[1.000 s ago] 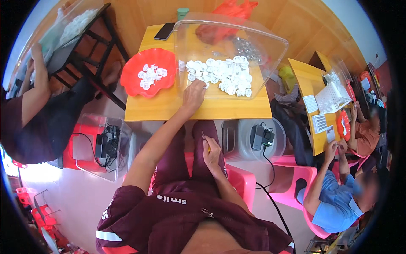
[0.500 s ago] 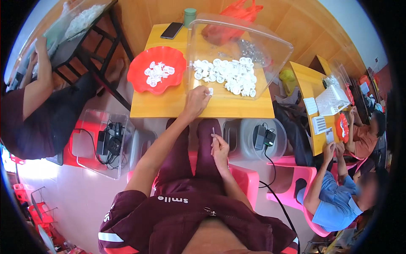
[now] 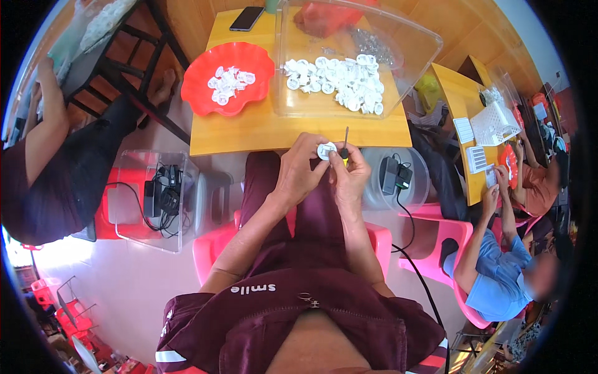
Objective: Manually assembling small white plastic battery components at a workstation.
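Note:
Just past the table's near edge, my left hand (image 3: pixel 298 169) pinches a small round white plastic piece (image 3: pixel 325 150) between thumb and fingers. Close against it, my right hand (image 3: pixel 350 184) has its fingers wrapped around a small screwdriver (image 3: pixel 346 135); the metal shaft points up and a bit of yellow-and-black handle shows. The right thumb reaches to the white piece, though whether it presses on it I cannot tell. Many similar white pieces (image 3: pixel 361 84) lie in a clear plastic tray (image 3: pixel 283 68) on the table. More sit in a red wavy-rimmed dish (image 3: pixel 198 78) at left.
The wooden table (image 3: pixel 243 137) also bears a phone (image 3: pixel 247 19), a red plastic bag (image 3: pixel 324 17) and a clear bag of small parts (image 3: pixel 374 48). Clear bins with black adapters (image 3: pixel 167 193) flank my pink chair (image 3: pixel 208 258). Other people work at left and right.
My left hand has drawn back from the tray's near edge with a white piece. My right hand has risen from my lap with the screwdriver, and both hands have met.

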`<control>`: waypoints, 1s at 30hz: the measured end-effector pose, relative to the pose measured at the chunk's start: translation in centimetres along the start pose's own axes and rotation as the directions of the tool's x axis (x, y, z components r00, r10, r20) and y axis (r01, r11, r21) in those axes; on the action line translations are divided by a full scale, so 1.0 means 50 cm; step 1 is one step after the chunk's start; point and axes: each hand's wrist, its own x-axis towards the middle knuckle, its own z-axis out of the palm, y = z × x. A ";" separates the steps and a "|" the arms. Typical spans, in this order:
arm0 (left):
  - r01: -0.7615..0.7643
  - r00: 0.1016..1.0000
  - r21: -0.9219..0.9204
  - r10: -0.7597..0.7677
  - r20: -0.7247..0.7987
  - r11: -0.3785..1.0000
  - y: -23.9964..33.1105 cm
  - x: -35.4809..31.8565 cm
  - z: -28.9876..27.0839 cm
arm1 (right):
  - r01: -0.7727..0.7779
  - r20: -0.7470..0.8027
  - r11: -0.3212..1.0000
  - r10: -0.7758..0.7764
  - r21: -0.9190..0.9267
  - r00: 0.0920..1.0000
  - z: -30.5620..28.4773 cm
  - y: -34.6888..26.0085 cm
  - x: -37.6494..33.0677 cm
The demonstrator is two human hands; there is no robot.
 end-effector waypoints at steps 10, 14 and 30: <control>0.529 0.844 -0.712 -0.374 0.384 0.462 0.009 -0.005 -0.032 | -0.055 0.228 0.998 0.053 0.001 0.972 -0.028 -0.078 -0.001; 0.603 0.798 -0.650 -0.354 0.488 0.463 0.016 0.001 -0.049 | -0.021 0.350 0.989 0.072 -0.149 0.934 -0.037 -0.105 0.009; 0.503 0.841 -0.835 -0.351 0.412 0.224 0.015 0.003 -0.041 | 0.299 0.234 0.805 -0.204 -0.513 0.951 -0.020 -0.098 -0.060</control>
